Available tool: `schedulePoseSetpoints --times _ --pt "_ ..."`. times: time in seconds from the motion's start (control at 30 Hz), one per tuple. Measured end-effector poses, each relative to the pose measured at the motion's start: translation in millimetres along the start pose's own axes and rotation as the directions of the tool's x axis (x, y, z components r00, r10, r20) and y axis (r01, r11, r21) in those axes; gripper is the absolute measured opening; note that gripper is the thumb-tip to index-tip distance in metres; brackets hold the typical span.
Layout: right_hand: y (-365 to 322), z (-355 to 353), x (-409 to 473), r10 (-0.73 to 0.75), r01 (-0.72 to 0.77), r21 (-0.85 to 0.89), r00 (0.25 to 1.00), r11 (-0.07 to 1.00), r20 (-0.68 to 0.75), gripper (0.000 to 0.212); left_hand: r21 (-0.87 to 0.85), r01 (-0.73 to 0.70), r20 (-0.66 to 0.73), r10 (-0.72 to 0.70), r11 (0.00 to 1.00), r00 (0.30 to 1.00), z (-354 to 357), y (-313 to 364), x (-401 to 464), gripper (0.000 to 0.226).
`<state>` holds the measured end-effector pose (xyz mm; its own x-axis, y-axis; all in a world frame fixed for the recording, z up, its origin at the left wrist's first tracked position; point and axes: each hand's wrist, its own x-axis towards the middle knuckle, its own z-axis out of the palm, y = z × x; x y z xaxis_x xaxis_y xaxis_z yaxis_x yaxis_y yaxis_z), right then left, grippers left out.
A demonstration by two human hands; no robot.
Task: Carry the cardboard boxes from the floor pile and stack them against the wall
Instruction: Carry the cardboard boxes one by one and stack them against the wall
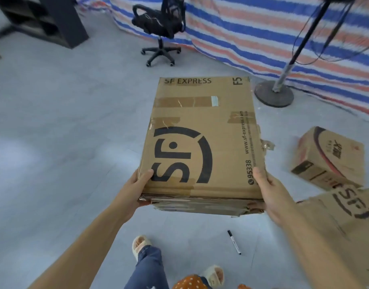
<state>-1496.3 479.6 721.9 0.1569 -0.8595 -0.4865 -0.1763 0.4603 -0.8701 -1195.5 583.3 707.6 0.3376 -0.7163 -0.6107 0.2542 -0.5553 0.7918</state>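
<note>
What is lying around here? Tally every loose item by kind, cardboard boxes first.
Cardboard boxes: 3, one held, two on the floor
Office chair: 1
Fan stand: 1
Marker pen: 1
Dark shelf unit: 1
Total: 7
</note>
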Motion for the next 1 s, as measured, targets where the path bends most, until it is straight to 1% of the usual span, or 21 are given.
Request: schedulePoseSetpoints --times 0.07,0.17,0.23,0.37,0.47,0.67,0.9,1.0 --pt "-9.0 39.4 6.6 -0.01 0.011 -0.024 0.997 1.0 0.072 0.036 -0.031 -0.003 -0.039 0.002 1.0 0.999 -40.0 -0.5 0.9 0.04" --pt "-19.6 102.5 17.5 -0.003 0.01 -0.053 0.99 0.999 0.142 0.029 -0.045 0.002 -0.087 -0.006 0.999 0.996 -102.0 4.5 4.3 0.038" --pt "-27.5 146.9 25.3 0.009 0.005 -0.073 0.982 0.997 0.189 0.029 -0.059 0.006 -0.124 -0.013 0.998 0.992 -144.7 9.2 7.8 0.039" --pt "-47.0 233.6 38.1 0.021 0.008 -0.113 0.968 0.994 0.249 0.027 -0.101 0.006 -0.209 -0.027 0.995 0.978 -220.7 18.7 13.7 0.038" --pt "-64.2 285.9 45.7 0.019 0.023 -0.149 0.962 0.989 0.273 0.023 -0.152 -0.006 -0.25 -0.033 0.988 0.968 -265.2 27.2 16.1 0.037" --pt "-103.3 366.8 71.6 0.017 0.058 -0.207 0.939 0.977 0.343 0.024 -0.218 -0.034 -0.3 -0.034 0.975 0.953 -328.0 48.4 34.9 0.038" --pt "-143.1 451.5 135.0 0.046 0.057 -0.271 0.932 0.961 0.36 0.039 -0.292 -0.028 -0.347 -0.079 0.956 0.934 -384.1 83.9 85.0 0.037" --pt "-166.8 494.3 175.7 0.076 0.049 -0.302 0.918 0.952 0.389 0.033 -0.314 -0.016 -0.395 -0.115 0.949 0.911 -407.7 107.1 121.7 0.037"
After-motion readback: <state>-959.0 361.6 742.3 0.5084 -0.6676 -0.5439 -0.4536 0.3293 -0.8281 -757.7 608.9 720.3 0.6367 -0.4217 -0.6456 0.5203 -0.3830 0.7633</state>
